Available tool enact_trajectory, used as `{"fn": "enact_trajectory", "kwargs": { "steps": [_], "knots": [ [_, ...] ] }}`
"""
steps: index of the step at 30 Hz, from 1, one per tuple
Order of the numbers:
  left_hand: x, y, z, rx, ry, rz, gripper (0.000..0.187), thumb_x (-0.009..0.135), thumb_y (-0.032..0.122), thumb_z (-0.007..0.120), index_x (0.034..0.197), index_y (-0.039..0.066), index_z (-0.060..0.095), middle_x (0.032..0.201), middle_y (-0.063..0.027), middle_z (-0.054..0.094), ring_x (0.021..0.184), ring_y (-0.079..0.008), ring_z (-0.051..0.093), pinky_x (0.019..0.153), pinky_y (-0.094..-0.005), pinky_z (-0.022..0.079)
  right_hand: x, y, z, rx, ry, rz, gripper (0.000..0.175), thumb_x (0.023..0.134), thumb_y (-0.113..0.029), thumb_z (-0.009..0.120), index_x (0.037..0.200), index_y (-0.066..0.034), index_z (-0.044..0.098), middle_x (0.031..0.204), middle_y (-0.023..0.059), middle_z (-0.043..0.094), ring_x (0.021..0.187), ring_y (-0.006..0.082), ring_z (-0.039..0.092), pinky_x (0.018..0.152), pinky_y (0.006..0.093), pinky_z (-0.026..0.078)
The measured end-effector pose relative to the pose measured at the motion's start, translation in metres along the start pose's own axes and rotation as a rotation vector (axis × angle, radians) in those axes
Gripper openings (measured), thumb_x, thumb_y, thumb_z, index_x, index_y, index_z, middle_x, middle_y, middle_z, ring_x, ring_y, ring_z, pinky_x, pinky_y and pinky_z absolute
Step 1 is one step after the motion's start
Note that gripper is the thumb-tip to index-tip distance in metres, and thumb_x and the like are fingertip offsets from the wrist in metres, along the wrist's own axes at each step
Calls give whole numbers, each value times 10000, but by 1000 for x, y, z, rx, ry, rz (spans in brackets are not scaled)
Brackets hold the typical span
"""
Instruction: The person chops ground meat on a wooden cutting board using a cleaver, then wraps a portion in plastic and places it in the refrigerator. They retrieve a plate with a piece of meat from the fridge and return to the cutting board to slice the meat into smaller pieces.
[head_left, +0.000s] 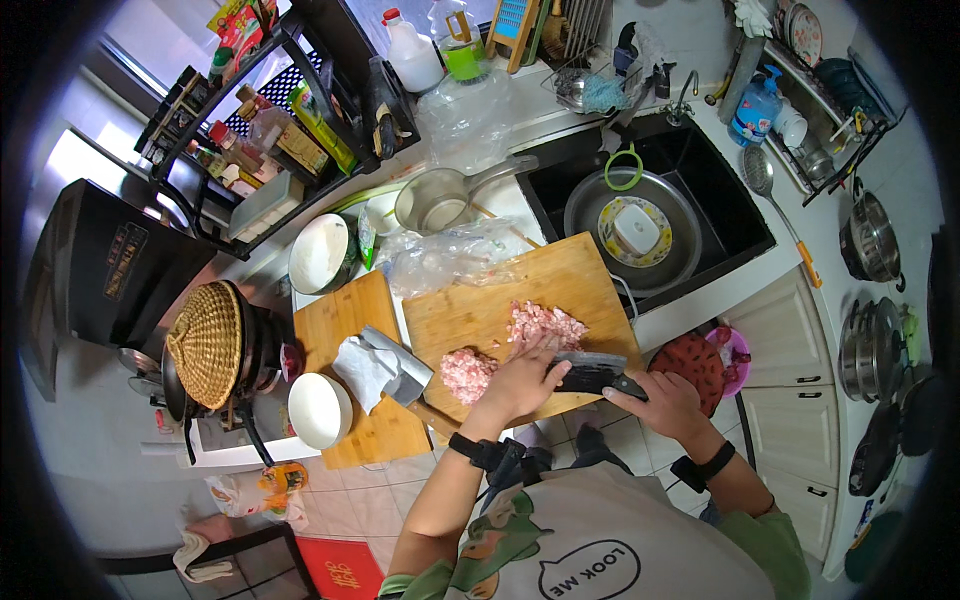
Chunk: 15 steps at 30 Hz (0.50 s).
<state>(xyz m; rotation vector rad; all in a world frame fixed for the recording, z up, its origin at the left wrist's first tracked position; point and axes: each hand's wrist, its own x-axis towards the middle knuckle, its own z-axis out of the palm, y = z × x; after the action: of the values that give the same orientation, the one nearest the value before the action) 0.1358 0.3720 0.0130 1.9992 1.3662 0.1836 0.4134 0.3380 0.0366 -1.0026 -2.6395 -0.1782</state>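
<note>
My right hand (664, 401) grips the dark handle of a kitchen knife (589, 373) with a broad, dark blade. The blade lies across the near right part of a wooden cutting board (457, 319). My left hand (521, 379) is at the blade's other end, thumb against the blade and fingers at a spread pile of chopped pink meat (547, 324). Whether it pinches the blade is unclear. A rounder mound of minced meat (468, 375) lies left of my left hand, on the same board.
Left, a second wooden board (360, 300) carries a cleaver (405, 379), white paper (367, 367) and a white bowl (320, 411). Behind are a plastic bag (435, 262) and a dipper (435, 202). A black sink (720, 187) holding a metal basin (682, 255) is at back right.
</note>
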Motion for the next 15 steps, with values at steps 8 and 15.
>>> {"fn": "enact_trajectory", "kwargs": {
  "steps": [8, 15],
  "knots": [
    [-15, -21, -2, -957, 348, -138, 493, 1022, 194, 436, 1468, 15, 325, 1501, -145, 375, 1414, -227, 299, 1132, -326, 255, -21, 9, 11, 146, 153, 369, 451, 824, -139, 656, 1248, -287, 621, 921, 63, 582, 766, 247, 599, 628, 346, 491],
    [-10, -27, 2, -1088, 560, -158, 484, 907, -91, 539, 1376, -55, 426, 1404, -129, 485, 1235, -208, 530, 1013, -292, 441, 25, 24, 55, 259, 125, 494, 455, 822, -77, 617, 1265, -179, 597, 952, 119, 565, 879, 335, 573, 725, 403, 487]
  ]
}}
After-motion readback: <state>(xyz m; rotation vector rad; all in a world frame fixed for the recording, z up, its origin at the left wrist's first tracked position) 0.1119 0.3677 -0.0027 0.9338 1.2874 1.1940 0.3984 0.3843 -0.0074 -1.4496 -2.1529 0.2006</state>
